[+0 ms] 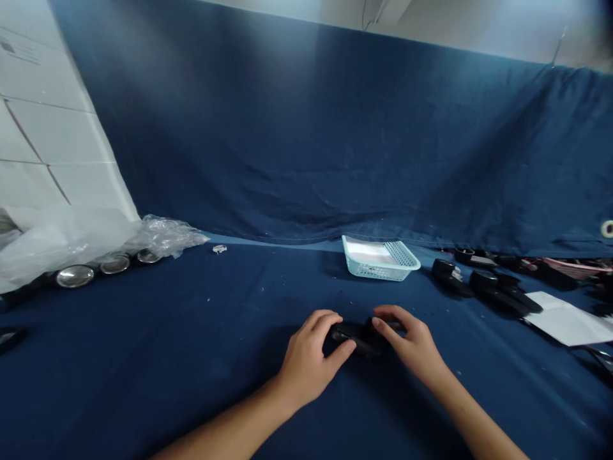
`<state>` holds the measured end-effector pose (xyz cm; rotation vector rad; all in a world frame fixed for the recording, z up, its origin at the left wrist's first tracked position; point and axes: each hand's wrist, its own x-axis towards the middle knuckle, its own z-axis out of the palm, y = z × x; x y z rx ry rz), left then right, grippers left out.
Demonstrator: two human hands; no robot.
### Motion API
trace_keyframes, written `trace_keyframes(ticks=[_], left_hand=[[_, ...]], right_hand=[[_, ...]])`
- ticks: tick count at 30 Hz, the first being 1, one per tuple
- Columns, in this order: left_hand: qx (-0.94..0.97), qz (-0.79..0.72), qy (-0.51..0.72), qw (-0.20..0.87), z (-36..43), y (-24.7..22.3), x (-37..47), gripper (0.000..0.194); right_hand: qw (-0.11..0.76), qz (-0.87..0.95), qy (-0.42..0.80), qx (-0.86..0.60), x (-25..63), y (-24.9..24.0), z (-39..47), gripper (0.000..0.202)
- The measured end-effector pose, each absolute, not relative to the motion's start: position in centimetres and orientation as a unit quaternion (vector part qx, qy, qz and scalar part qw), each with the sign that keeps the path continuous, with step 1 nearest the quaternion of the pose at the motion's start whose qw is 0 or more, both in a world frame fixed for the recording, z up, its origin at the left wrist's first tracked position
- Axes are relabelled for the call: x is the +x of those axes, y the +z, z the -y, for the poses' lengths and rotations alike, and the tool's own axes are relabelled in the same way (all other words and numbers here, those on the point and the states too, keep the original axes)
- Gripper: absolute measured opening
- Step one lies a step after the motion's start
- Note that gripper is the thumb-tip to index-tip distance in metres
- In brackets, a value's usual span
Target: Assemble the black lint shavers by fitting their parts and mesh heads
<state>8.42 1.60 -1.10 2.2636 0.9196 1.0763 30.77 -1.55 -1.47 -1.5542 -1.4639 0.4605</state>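
A dark, elongated black plastic part (360,342) lies low over the blue cloth between my two hands; its exact kind I cannot make out. My left hand (310,358) grips its left end, thumb along the near side and fingers bent over the far side. At the other end, a raised rounded black piece is pinched by the thumb and fingers of my right hand (407,335). Both hands partly hide the part.
Behind my hands stands a light blue basket (380,273) with white paper inside. Several black parts (498,294) and a white sheet (572,317) lie right. Round-lensed lamps (75,276) sit under clear plastic (163,233) at left, near a small white piece (219,249). A blue curtain (306,128) hangs behind.
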Motion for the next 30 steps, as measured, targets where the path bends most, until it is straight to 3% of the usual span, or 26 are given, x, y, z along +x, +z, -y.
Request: trace_keyframes(ticks=[8,16,22,30], left_hand=[[0.830,-0.328,0.388,0.230,-1.5,-1.2,8.3,0.037],[0.890,-0.242,0.363,0.130,-1.0,-0.8,8.1,0.048],[0.913,-0.185,0.356,0.073,-0.2,-0.4,8.1,0.038],[0.876,-0.232,0.396,0.150,-1.0,-1.0,8.2,0.035]], right_hand=[[0.498,0.530,0.251,-0.639,31.6,-2.0,0.6,0.038],[0.514,0.511,0.279,-0.631,31.6,-2.2,0.3,0.039],[0.499,0.523,0.301,-0.622,31.1,-1.6,0.4,0.041],[0.491,0.514,0.273,-0.648,31.6,-2.7,0.0,0.042]])
